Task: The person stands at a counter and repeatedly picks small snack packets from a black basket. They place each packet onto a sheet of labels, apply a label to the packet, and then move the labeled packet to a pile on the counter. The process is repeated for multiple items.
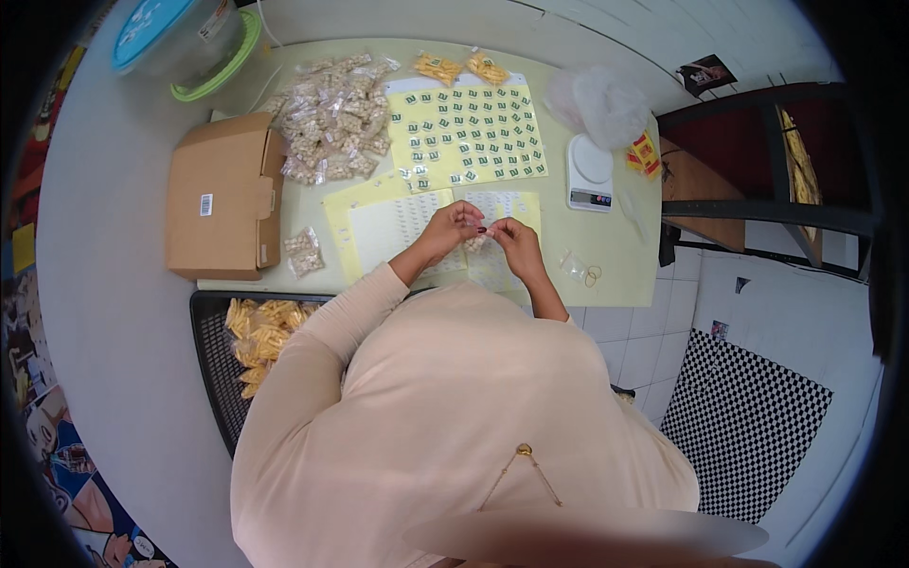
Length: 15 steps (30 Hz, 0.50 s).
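Note:
Between my two hands, low over the sticker sheets, is a small clear packet of pale, lumpy snack [474, 244], partly hidden by my fingers. My left hand [454, 226] reaches in from the left, its thumb and fingertips at the packet's top edge. From the right, my right hand [515, 245] pinches the same edge, and the fingertips of both hands nearly meet. Beneath lie a white sheet of small printed labels [383, 231] and another label sheet [527, 213] on yellow backing. Beyond them is a yellow sheet with rows of round green-and-white stickers [483, 121].
A heap of pale snack packets [334, 121] lies behind a cardboard box [220, 206]. Two similar packets [304, 253] rest near the box. Yellow snack packets [437, 68] lie at the back; more fill a black crate [213, 355]. A kitchen scale [591, 174] stands right, near rubber bands [592, 276].

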### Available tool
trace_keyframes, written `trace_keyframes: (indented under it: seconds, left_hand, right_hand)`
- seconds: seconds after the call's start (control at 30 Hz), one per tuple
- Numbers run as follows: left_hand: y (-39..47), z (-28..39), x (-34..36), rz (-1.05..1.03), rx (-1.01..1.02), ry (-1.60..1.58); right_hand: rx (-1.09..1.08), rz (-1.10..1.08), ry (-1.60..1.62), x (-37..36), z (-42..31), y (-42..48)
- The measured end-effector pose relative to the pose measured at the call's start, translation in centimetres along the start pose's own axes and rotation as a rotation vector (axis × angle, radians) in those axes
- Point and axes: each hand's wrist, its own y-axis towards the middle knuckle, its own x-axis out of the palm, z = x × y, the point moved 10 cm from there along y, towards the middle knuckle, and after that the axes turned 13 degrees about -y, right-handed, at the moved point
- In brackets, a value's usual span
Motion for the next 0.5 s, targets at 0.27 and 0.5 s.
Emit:
trace_keyframes:
  seconds: [0.27,0.5]
  left_hand:
    - [-0.3,-0.4,-1.7,-0.007,0.047,0.136]
    - [0.8,6.9,-6.9,0.238,0.314,0.171]
  right_hand:
    - [-0.001,-0.084,-0.01,2.3,0.3,0.0]
    - [0.0,-0.013,0.12,1.4,1.3,1.0]
